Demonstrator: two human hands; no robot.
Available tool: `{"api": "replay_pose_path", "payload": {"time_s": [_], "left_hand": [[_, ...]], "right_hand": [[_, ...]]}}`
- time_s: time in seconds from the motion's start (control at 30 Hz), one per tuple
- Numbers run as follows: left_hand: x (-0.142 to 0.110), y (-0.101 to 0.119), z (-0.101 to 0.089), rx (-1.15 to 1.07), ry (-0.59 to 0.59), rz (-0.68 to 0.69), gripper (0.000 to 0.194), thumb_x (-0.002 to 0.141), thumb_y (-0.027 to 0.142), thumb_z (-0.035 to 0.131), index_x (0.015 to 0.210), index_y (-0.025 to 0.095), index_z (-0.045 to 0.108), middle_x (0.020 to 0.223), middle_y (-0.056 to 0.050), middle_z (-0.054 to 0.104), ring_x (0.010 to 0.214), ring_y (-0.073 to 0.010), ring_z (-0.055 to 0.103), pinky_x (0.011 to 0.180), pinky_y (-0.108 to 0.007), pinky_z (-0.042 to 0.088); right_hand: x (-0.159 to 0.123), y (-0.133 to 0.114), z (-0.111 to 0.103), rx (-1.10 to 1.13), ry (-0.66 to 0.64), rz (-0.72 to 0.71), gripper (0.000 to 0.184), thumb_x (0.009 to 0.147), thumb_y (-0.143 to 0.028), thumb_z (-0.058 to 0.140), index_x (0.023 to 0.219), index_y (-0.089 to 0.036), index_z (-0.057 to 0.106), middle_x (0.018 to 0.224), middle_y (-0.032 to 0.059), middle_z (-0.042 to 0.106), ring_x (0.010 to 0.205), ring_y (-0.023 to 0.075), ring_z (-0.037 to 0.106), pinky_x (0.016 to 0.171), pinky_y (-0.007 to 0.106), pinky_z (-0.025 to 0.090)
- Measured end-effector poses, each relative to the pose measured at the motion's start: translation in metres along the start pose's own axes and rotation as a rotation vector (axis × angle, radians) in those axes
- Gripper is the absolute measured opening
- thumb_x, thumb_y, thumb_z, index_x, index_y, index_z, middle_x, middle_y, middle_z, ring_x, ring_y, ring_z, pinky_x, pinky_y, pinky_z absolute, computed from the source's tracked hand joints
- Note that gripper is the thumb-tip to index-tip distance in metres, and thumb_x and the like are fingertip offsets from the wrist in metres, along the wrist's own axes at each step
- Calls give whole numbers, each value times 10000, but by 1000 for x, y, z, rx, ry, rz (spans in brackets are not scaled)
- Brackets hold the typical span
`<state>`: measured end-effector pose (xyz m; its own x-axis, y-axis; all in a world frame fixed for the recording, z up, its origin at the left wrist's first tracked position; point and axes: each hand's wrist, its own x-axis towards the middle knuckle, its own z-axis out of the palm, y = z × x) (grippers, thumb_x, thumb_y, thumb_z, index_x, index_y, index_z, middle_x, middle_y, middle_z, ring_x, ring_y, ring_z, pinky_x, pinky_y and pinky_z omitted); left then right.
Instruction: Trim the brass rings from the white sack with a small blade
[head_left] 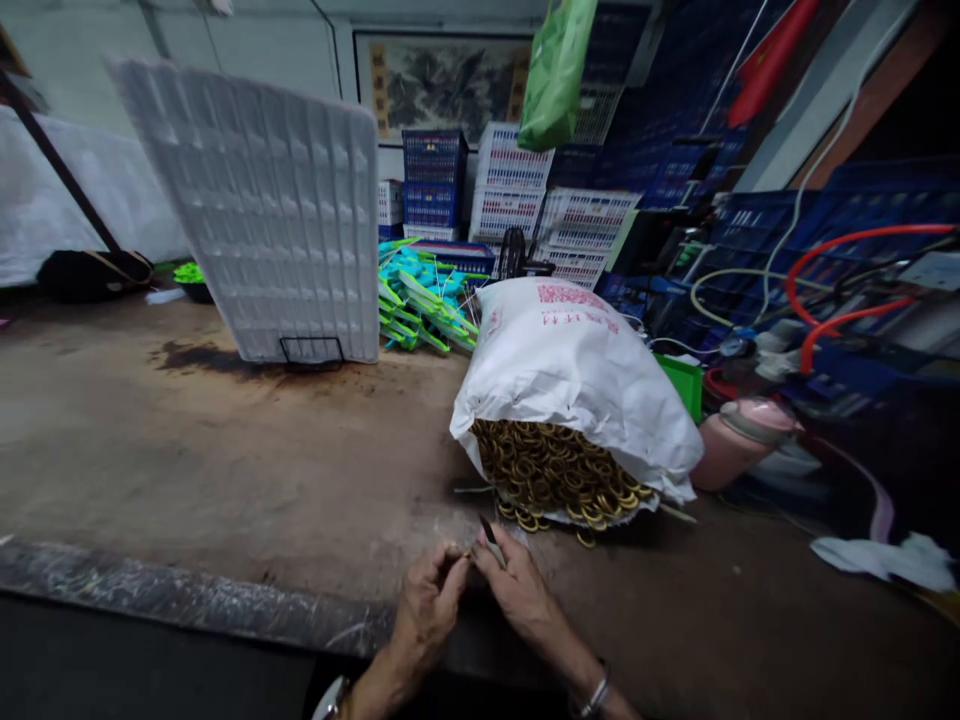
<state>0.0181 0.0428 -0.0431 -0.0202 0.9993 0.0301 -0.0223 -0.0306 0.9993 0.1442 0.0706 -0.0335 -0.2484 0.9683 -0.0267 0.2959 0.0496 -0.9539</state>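
Note:
Near the table's front edge, my left hand (429,602) is closed, its thumb and fingers pinching a small brass-coloured piece (469,555), seemingly a ring. My right hand (525,592) grips a small knife (488,530) whose dark pointed blade sticks up past the fingers. The fingertips of both hands meet or nearly meet at the small piece. Just beyond them a white woven sack (570,350) lies on its side, mouth towards me. Many brass rings (555,465) fill its opening, and several have spilled onto the table.
Left on the brown table (300,440), a grey compartment tray (277,220) stands upright in a black wire holder (311,352). Green and blue plastic pieces (424,295) are heaped behind. At right are a pink bottle (742,440), red hoses (832,290) and a white cloth (889,560).

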Motion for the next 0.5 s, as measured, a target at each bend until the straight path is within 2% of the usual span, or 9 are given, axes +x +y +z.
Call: {"api": "replay_pose_path", "payload": {"time_s": [0.07, 0.13, 0.33, 0.5], "left_hand": [[-2, 2, -1, 50, -13, 10, 248, 758, 391, 549, 693, 154, 586, 627, 4, 536, 604, -119, 461, 604, -225, 365], [-3, 4, 0, 21, -46, -46, 256, 757, 397, 547, 682, 153, 567, 602, 15, 513, 568, -103, 441, 565, -212, 353], [-6, 3, 1, -196, -176, -385, 330, 786, 487, 473, 662, 181, 461, 464, 86, 357, 351, -42, 215, 349, -185, 152], [-9, 3, 2, -340, -235, -414, 314, 779, 474, 508, 680, 183, 444, 474, 95, 345, 353, -32, 199, 350, -174, 123]], "right_hand": [[-1, 1, -1, -12, 9, 5, 242, 782, -403, 471, 718, -171, 496, 657, -33, 438, 630, 115, 397, 599, 222, 362], [-3, 1, -2, -19, 23, 32, 225, 771, -387, 482, 704, -172, 498, 637, -40, 426, 612, 111, 382, 581, 218, 349], [-6, -8, -7, -20, 25, 63, 174, 754, -331, 481, 660, -184, 474, 611, -51, 403, 609, 109, 388, 571, 212, 324], [-8, -5, -9, 34, -12, 31, 179, 768, -346, 472, 683, -189, 463, 629, -47, 420, 622, 112, 404, 584, 212, 333]]}}
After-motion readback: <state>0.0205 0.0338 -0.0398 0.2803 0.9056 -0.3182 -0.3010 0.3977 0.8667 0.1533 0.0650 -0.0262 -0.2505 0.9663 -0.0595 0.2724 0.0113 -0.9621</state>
